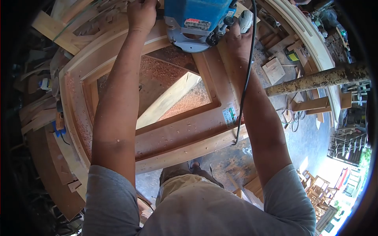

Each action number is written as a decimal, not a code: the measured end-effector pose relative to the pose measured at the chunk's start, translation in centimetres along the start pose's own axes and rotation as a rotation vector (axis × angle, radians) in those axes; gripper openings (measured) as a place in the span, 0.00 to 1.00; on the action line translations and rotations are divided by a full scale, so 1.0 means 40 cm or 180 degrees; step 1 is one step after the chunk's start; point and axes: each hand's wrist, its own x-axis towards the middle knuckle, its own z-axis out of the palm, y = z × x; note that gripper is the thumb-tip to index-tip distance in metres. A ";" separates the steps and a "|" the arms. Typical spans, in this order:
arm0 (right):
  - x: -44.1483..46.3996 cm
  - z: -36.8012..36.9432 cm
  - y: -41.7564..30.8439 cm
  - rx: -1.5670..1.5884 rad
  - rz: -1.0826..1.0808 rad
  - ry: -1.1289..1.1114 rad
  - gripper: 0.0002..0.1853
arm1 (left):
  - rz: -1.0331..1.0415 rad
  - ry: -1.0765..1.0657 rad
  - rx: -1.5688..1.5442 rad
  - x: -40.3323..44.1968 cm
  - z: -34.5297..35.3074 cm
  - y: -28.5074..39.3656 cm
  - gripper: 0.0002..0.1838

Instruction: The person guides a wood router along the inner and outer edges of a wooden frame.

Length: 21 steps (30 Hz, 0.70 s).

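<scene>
A blue power router (199, 23) with a grey base rests on the upper part of a large wooden frame (177, 137). At its right side, my right hand (239, 41) is closed on the handle by the black knobs. My left hand (141, 15) is closed at the router's left side, near the picture's top edge; what its fingers grip is mostly hidden. A black cord (250, 59) hangs down along my right forearm. Wood shavings lie on the frame and show through its opening, where a pale beam (169, 100) runs diagonally. A printed sticker (229, 115) is on the frame.
Wood pieces (59, 33) are piled at the left. A rusty pole (315, 81) stretches across the right, near a long curved wooden piece (315, 37). Below right stand wooden chairs (317, 188). Part of another person shows at the top right.
</scene>
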 end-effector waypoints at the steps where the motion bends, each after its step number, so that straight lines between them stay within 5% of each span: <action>1: 0.000 0.000 0.003 0.0060 -0.0034 -0.0026 0.27 | -0.0055 -0.0036 0.0010 0.002 -0.005 -0.006 0.13; 4: -0.003 0.005 0.002 0.0439 -0.0118 -0.0120 0.27 | 0.0147 0.0047 0.0492 -0.001 -0.018 0.005 0.21; 11: 0.001 -0.033 -0.012 -0.0372 -0.0283 -0.0420 0.20 | -0.0330 0.0181 0.0253 -0.059 -0.021 0.039 0.20; 21: -0.032 -0.077 -0.065 -0.0205 -0.0088 -0.0639 0.25 | 0.0238 0.0305 0.0575 -0.121 -0.024 0.052 0.20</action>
